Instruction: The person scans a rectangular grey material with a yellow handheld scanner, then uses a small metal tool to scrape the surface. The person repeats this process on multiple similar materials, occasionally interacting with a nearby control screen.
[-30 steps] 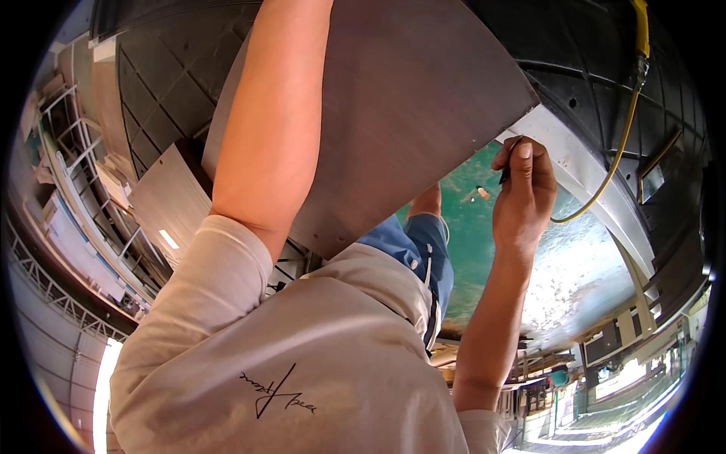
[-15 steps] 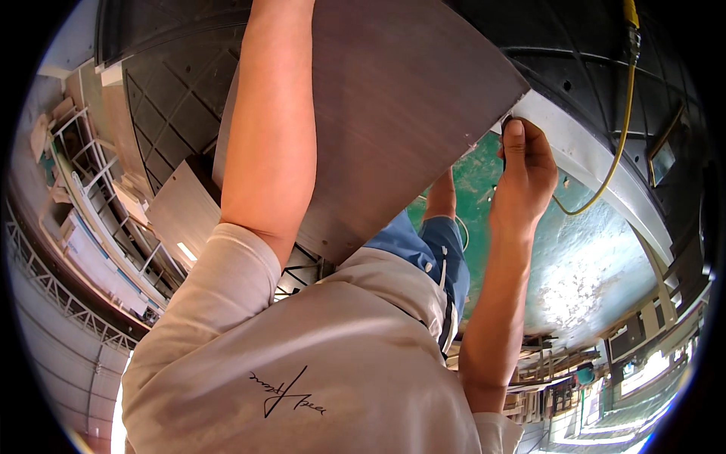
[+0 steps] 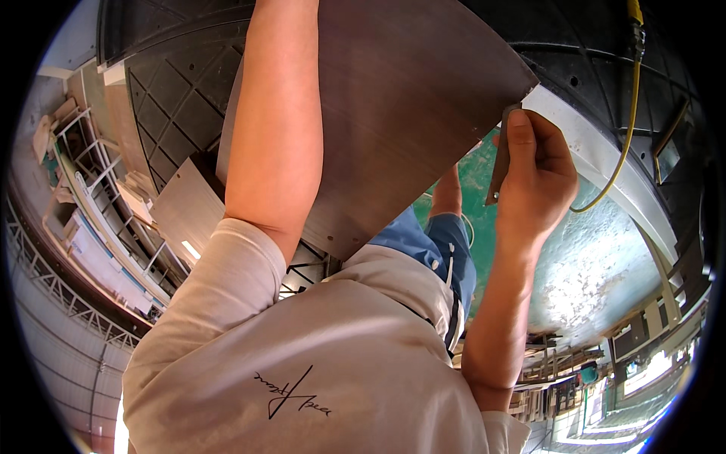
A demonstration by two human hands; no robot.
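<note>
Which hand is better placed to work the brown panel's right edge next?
Probably your right hand: it pinches a dark strip beside that edge. Your left forearm crosses the brown panel, left hand out of view.

White glare on the floor [image 3: 578, 291], fisheye-bent edges, black corners.
</note>
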